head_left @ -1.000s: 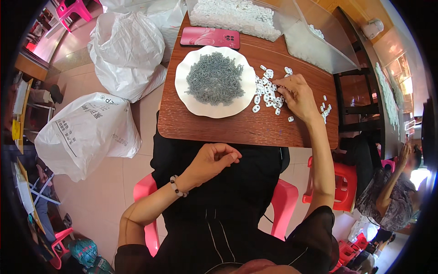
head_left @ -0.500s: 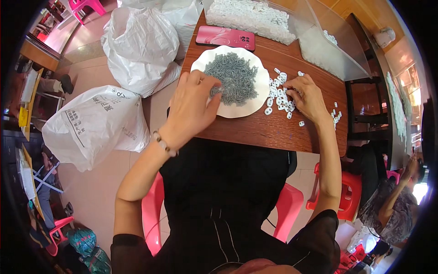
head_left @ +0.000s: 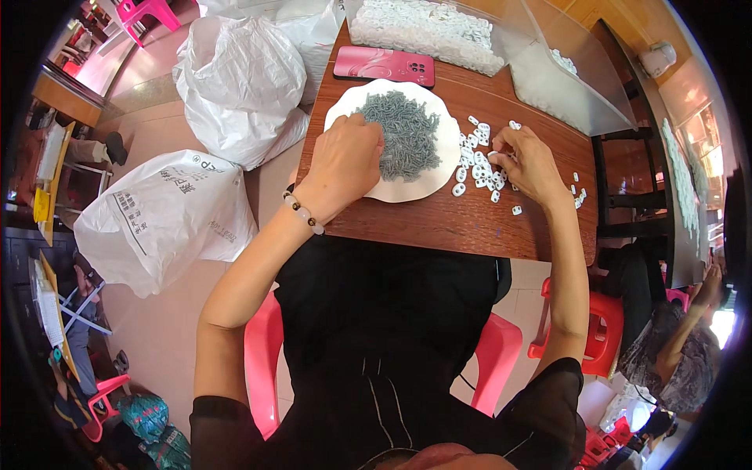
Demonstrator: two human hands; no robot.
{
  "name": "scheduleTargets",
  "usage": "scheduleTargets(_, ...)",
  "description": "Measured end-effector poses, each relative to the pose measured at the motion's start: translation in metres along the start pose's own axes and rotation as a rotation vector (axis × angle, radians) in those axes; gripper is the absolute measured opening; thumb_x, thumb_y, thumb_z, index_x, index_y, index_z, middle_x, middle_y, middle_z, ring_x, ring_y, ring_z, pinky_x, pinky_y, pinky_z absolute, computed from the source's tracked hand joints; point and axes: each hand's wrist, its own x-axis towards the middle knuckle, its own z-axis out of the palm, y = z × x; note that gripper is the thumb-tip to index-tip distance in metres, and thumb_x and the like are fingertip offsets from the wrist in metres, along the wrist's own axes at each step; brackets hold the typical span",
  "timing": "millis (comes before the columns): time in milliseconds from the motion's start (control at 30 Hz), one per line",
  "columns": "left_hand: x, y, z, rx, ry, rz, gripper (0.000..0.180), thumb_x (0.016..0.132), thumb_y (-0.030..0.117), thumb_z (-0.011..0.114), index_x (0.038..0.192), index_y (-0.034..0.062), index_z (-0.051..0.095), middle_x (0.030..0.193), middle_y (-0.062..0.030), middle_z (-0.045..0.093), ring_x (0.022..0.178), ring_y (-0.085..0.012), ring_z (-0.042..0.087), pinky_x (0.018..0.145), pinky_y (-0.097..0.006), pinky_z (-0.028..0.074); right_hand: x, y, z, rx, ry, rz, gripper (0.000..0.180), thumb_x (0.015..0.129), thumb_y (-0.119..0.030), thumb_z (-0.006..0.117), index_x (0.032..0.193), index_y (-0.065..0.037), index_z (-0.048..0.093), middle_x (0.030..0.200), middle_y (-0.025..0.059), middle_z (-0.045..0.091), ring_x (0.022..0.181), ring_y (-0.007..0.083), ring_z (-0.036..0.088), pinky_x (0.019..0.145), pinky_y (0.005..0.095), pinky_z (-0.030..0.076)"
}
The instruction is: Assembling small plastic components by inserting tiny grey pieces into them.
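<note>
A white scalloped plate (head_left: 423, 188) on the wooden table holds a heap of small grey screw-like pins (head_left: 407, 145). My left hand (head_left: 342, 160) rests over the plate's left side, its fingers curled in at the heap's edge. Whatever those fingers grip is hidden behind the hand. Right of the plate lies a loose cluster of small white plastic pieces with dark holes (head_left: 479, 160). At the cluster's right edge is my right hand (head_left: 531, 166), thumb and fingertips drawn together on one small white piece.
Behind the plate lies a pink phone (head_left: 384, 66). Clear trays hold more white pieces (head_left: 427, 31) at the table's back. Several stray white pieces (head_left: 578, 192) sit near the right edge. White sacks (head_left: 168, 219) stand on the floor at left; a red stool (head_left: 603, 337) is at right.
My left hand has turned and its fingers, spread before over the heap, are now curled in at its left edge. My right hand has barely moved.
</note>
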Motion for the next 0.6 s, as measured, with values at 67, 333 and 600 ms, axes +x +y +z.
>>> scheduleTargets(67,0.000,0.001,0.001,-0.011,0.010,-0.007,0.005,0.078,0.007,0.059,0.082,0.0038,0.059,0.080,-0.0142,0.056,0.083,-0.0338,0.056,0.069,-0.043,0.045,-0.001,-0.003,-0.001,0.015,-0.011,0.023,0.017,0.077,-0.011,0.070,0.085,-0.004,0.056,0.074,0.0087,0.055,0.074,0.0259,0.051,0.065,0.0374,0.042)
scheduleTargets(333,0.003,0.005,0.000,-0.330,0.061,-0.060,0.011,0.085,0.012,0.060,0.087,0.0016,0.058,0.076,-0.0097,0.057,0.070,-0.0233,0.054,0.064,-0.035,0.044,-0.005,-0.012,0.001,0.184,0.213,0.039,0.015,0.084,-0.013,0.065,0.097,-0.006,0.066,0.076,0.0084,0.061,0.075,0.0226,0.056,0.067,0.0333,0.045)
scheduleTargets(600,0.011,0.023,-0.018,-1.246,-0.251,-0.511,0.015,0.093,0.020,0.060,0.092,0.0050,0.061,0.076,0.0064,0.052,0.064,-0.0020,0.042,0.056,-0.017,0.033,0.004,-0.068,0.012,0.667,0.158,0.030,0.013,0.090,-0.012,0.060,0.094,-0.002,0.067,0.077,-0.0016,0.061,0.069,0.0045,0.049,0.062,0.0212,0.040)
